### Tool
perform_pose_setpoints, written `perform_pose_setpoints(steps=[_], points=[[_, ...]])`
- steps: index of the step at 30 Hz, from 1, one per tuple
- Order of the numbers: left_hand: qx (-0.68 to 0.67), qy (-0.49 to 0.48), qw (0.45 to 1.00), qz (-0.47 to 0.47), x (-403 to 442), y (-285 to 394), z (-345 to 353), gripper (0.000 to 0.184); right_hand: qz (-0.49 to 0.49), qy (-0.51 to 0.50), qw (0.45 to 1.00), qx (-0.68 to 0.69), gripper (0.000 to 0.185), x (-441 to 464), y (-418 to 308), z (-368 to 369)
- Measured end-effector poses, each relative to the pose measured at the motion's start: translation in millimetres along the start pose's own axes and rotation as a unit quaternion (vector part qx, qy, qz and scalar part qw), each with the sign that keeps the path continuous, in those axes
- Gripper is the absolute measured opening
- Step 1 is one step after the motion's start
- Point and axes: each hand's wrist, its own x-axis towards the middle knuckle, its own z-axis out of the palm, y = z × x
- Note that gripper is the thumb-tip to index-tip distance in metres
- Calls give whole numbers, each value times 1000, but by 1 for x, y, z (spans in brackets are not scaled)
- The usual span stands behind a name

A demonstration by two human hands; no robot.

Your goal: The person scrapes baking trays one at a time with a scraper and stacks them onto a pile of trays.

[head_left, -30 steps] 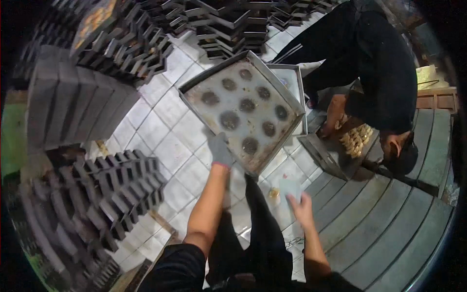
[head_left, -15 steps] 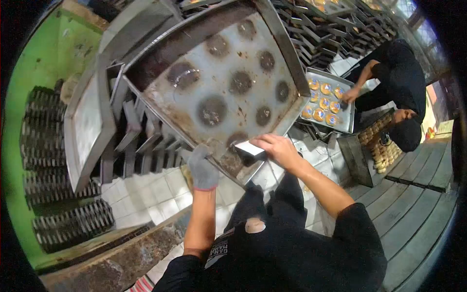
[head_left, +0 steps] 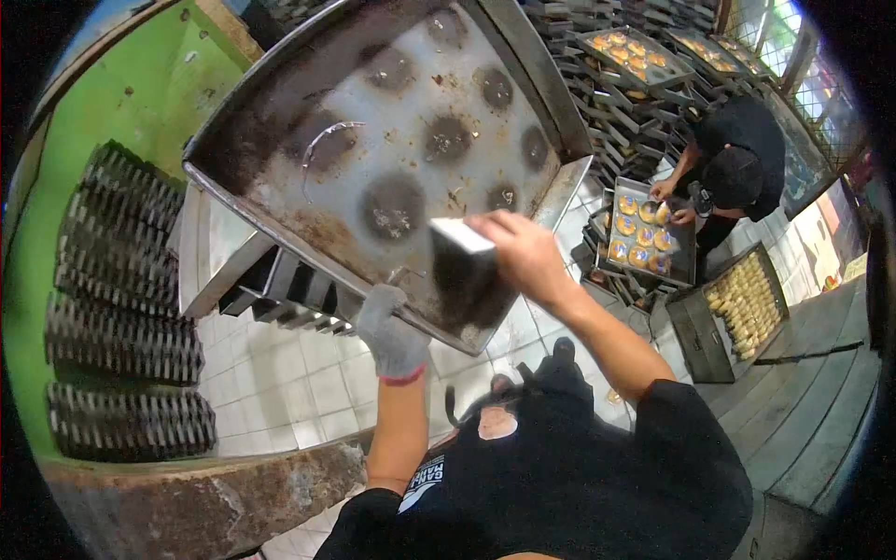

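- Plainly, I have two hands in view: the gloved left hand [head_left: 392, 331] is closed on the near rim of one large tray [head_left: 425, 103], and the bare right hand [head_left: 530, 261] pinches one dark block [head_left: 464, 266] with a pale top face.
- One block, then, over the near corner of the large tray, right of the left hand; I cannot tell whether it touches the metal.
- Eight dark round marks [head_left: 448, 140] are countable on the stained tray floor, along with scattered crumbs; it holds no whole bun.
- One co-worker [head_left: 747, 154] leans over a smaller tray [head_left: 687, 266], both hands at its edge; I count about nine topped buns [head_left: 644, 233] inside.
- One deep tray [head_left: 698, 347] below that holds rows of small pale pieces [head_left: 742, 303], too many to count.
- At least two more trays of buns [head_left: 635, 56] sit beyond, on dark stacked trays [head_left: 607, 121].
- More dark stacks [head_left: 121, 280] stand along the green wall [head_left: 103, 103], uncounted.
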Motion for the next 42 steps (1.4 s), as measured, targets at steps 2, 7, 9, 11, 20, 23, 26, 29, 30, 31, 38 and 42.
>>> perform_pose_setpoints(steps=[2, 7, 9, 11, 20, 23, 26, 29, 30, 31, 38, 42], points=[[41, -20, 999, 7, -11, -43, 21, 13, -123, -9, 992, 11, 37, -16, 5, 16], [75, -35, 995, 52, -19, -22, 16, 16, -65, 99, 993, 22, 38, 46, -27, 4], [-147, 87, 983, -61, -24, -4, 25, 18, -126, 13, 991, 31, 37, 27, -73, 11], [58, 18, 995, 82, -9, -30, -21, 19, -81, 99, 992, 20, 37, 39, -30, 22], [236, -119, 876, 404, 3, -59, -97, 42, -63, 268, 961, -11, 39, 56, 49, 1], [183, -78, 887, 416, 20, -87, -127, 36, 159, 215, 964, -15, 41, 78, 96, -42], [150, -86, 911, 373, 22, -94, -137, 28, -109, 251, 961, 41, 41, 66, 88, -33], [275, -43, 865, 419, 17, -96, -135, 25, -95, 176, 980, 0, 34, 69, 80, -51], [250, -42, 883, 396, 17, -98, -140, 25, -98, 246, 964, -19, 29, 91, 102, -55], [253, -41, 882, 395, 10, -97, -134, 25, -53, 257, 965, -7, 28, 113, 120, -67], [108, 3, 903, 415, -11, -105, -86, 24, -161, 239, 957, 40, 34, 139, 138, -97], [74, -22, 942, 325, -39, -87, -38, 12, -74, 253, 959, 108, 33, 147, 158, -94]])
